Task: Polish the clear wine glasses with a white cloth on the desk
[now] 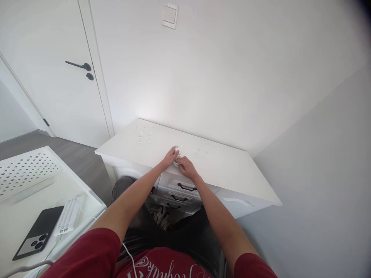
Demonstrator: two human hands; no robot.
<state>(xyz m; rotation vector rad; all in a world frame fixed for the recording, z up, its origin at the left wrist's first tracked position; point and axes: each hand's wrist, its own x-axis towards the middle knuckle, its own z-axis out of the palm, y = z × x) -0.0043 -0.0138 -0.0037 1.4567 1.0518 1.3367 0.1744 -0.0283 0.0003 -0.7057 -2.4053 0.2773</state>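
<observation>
Over the front part of the white cabinet top [232,166], both hands meet close together. My left hand [170,157] is closed at the side of a clear glass [180,148], whose outline is faint against the white surface. Fingers bent, my right hand [187,167] grips a crumpled white cloth [176,164] pressed against the same piece; whether it is cloth or tissue is hard to tell. Farther back on the left stand two clear stemmed glasses, one left [140,134] and one right [150,133], side by side and upright.
Below the top are drawers with black handles [187,187]. The wall rises directly behind the cabinet. At left, a white table [89,200] bears a phone [39,231], a white power strip [69,216] and a perforated white panel [26,170]. A door [52,88] stands beyond.
</observation>
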